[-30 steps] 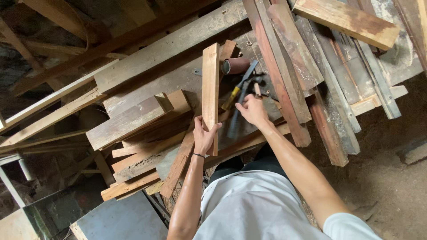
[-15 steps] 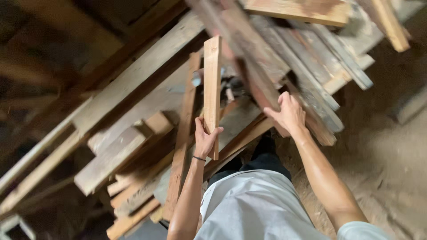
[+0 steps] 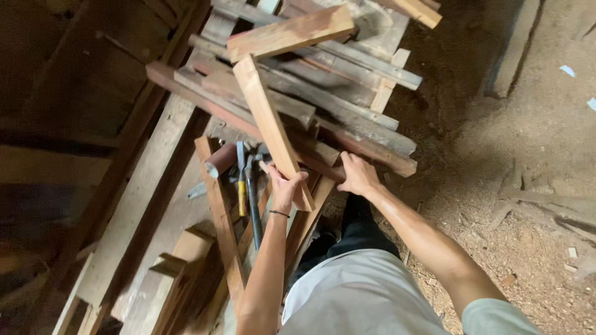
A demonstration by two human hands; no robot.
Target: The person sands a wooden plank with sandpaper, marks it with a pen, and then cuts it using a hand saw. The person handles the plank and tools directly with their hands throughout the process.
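Observation:
My left hand (image 3: pixel 287 185) grips the near end of a short pale wooden plank (image 3: pixel 268 124), which slants up and away over a pile of boards. My right hand (image 3: pixel 357 174) rests on the end of a darker reddish board (image 3: pixel 372 151) in that pile; its fingers curl over the edge. Just left of my left hand lie a hammer with a yellow-and-black handle (image 3: pixel 241 186) and a dark ribbed-handled tool (image 3: pixel 253 198), beside a reddish-brown cylinder (image 3: pixel 220 160).
A jumble of long planks (image 3: pixel 323 74) stretches across the top, with another pale board (image 3: pixel 292 32) lying crosswise. Wider boards (image 3: pixel 149 205) lean at the left. Dirt and sawdust floor (image 3: pixel 528 186) lies at the right, with small scraps.
The view has swung, so the pile now sits higher and rotated. My left hand keeps the pale plank, now tilted leftward. My right hand has come down onto a reddish board's end.

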